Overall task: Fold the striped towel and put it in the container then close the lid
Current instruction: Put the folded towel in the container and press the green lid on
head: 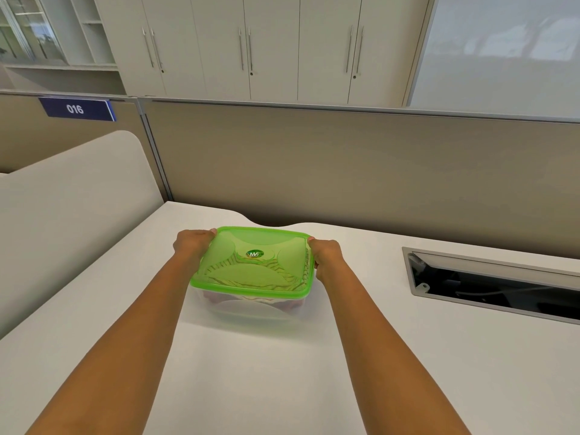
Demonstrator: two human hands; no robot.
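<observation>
On table, container lies crosswise.

We see a white desk carrying a clear container with a green lid, which stands directly on it. To the right of the container, well apart, a grey-framed cable slot is set into the desk.

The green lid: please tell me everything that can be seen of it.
The green lid looks like translucent plastic, rectangular with rounded corners, with a round logo sticker at its middle. It lies flat on the clear container; towel stripes show through it. The left hand and right hand grip its opposite short edges.
</observation>
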